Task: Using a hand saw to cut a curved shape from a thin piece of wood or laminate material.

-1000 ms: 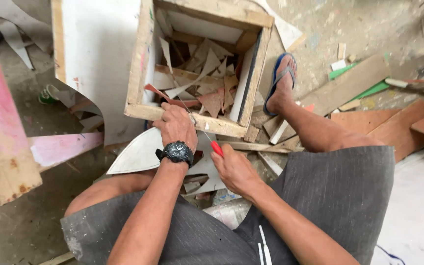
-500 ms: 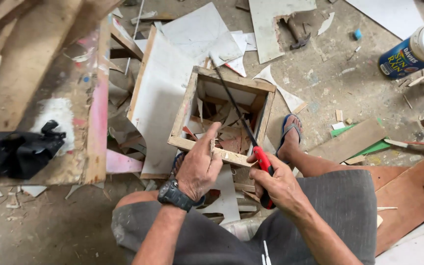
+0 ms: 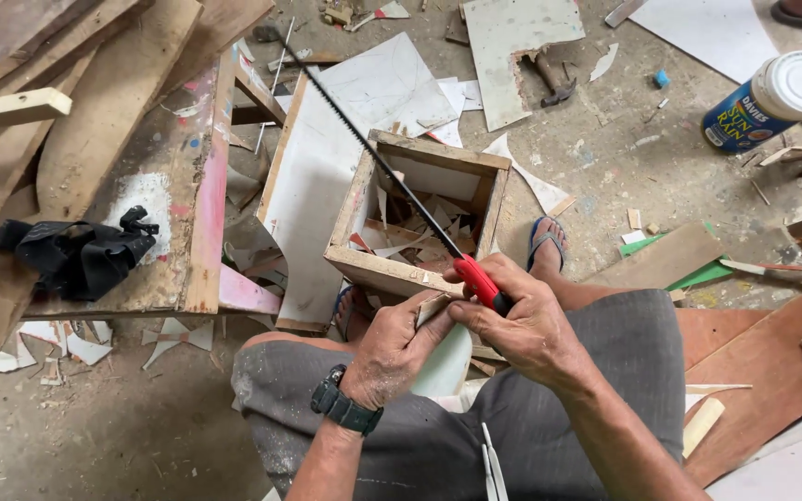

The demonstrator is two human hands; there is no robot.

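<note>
Compared with half a second back, both hands have slid closer together at the near rim of the box, and the left one has come off the top of the rim and now sits lower, right up against the right hand.

Right hand (image 3: 523,320) is wrapped tight around the red plastic handle of the thin black-bladed hand saw (image 3: 392,181), grip fully closed on it. The blade runs long and straight away from that hand, up and to the left, passing over the open-topped square wooden box (image 3: 356,199) and ending out over the white panel (image 3: 327,176) and timber beyond. So the long axis is a diagonal from the lap to the far-left of the floor, and the right hand is the one on it, at the near end.

Left hand (image 3: 392,357), with a black wristwatch (image 3: 343,408), has its fingers curled in a pinch on a small pale offcut of board (image 3: 433,308) just under the handle, touching the right hand's fingers. Can't tell whether the blade teeth are actually biting the box rim or only crossing above it.

Box is full of thin wood and laminate scraps and sits on the concrete floor (image 3: 605,148) between the person's knees, with a foot in a blue flip-flop (image 3: 545,243) just beside its right wall. Further off: a white-lidded blue can (image 3: 772,102) near the far-right corner of the floor, a hammer (image 3: 554,79) by a notched white sheet, and a black cloth (image 3: 76,255) on the paint-stained plank (image 3: 169,167) to the left.
</note>
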